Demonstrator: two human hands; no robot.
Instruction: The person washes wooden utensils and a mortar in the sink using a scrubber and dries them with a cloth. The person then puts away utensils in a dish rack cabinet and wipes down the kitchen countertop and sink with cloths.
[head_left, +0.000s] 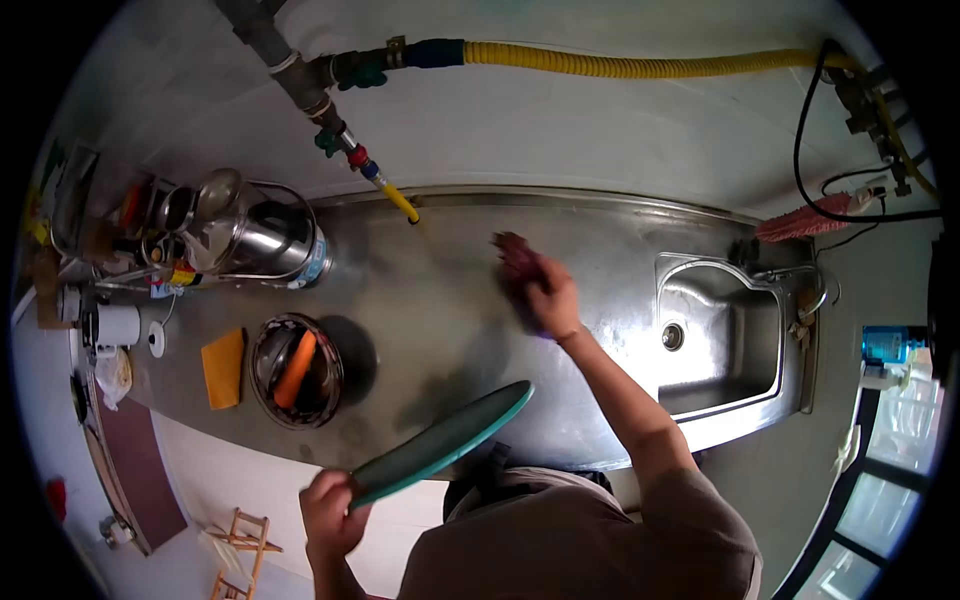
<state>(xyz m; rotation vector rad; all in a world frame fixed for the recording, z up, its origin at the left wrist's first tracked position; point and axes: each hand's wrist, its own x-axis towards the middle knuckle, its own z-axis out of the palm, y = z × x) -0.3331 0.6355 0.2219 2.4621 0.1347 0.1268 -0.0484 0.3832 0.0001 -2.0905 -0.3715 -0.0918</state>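
Observation:
My left hand [335, 515] grips the edge of a round green board [445, 440], which is tilted over the front edge of the steel counter [430, 280]. Over the middle of the counter, my right hand [552, 300] is closed on a dark purple-red cloth [518, 262], blurred at its lower part. To the left, a round patterned basin [338, 390] holds an orange carrot-like object [295, 372] and something dark. Beside that basin lies a folded orange-yellow cloth [223, 368].
A steel sink [735, 350] with a faucet [815, 290] is at the right. Metal pots [270, 240] stand in a rack at the left, near a white mug [118, 325]. A yellow pipe [400, 203] reaches down to the counter's back edge. A wooden stool [245, 545] stands below.

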